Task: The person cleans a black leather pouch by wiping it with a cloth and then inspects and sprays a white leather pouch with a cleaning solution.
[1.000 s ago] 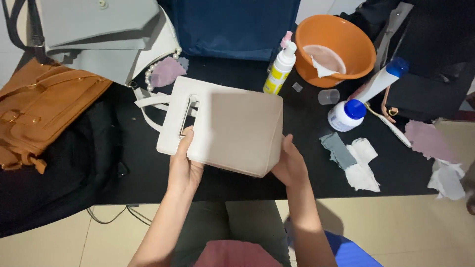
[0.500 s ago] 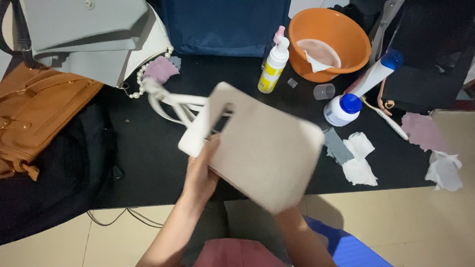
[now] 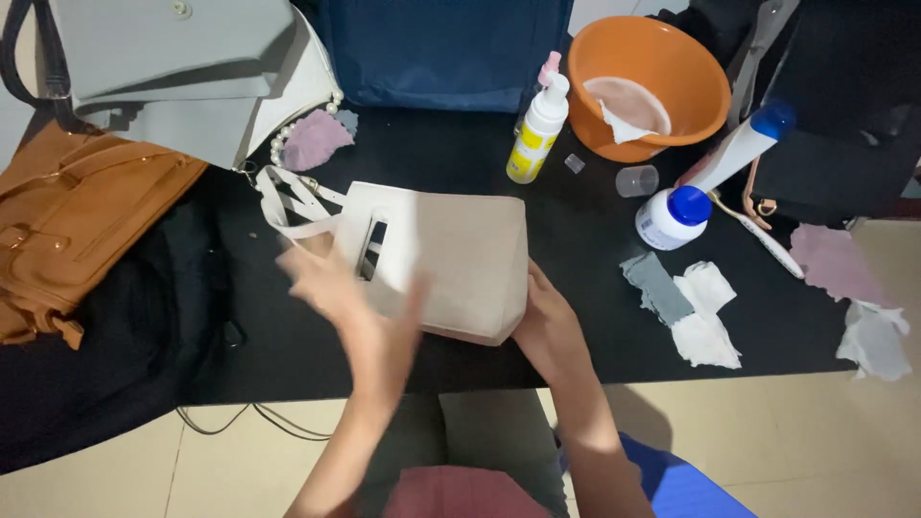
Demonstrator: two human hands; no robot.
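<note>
Beige bag (image 3: 451, 254) — between both hands' fingers (image 3: 537, 288)

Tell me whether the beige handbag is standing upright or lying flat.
Lying flat: the beige handbag rests on its broad side on the black table, its strap trailing left; the right hand holds its corner.

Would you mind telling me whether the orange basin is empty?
No, the orange basin holds a crumpled whitish cloth lying against its inner wall.
</note>
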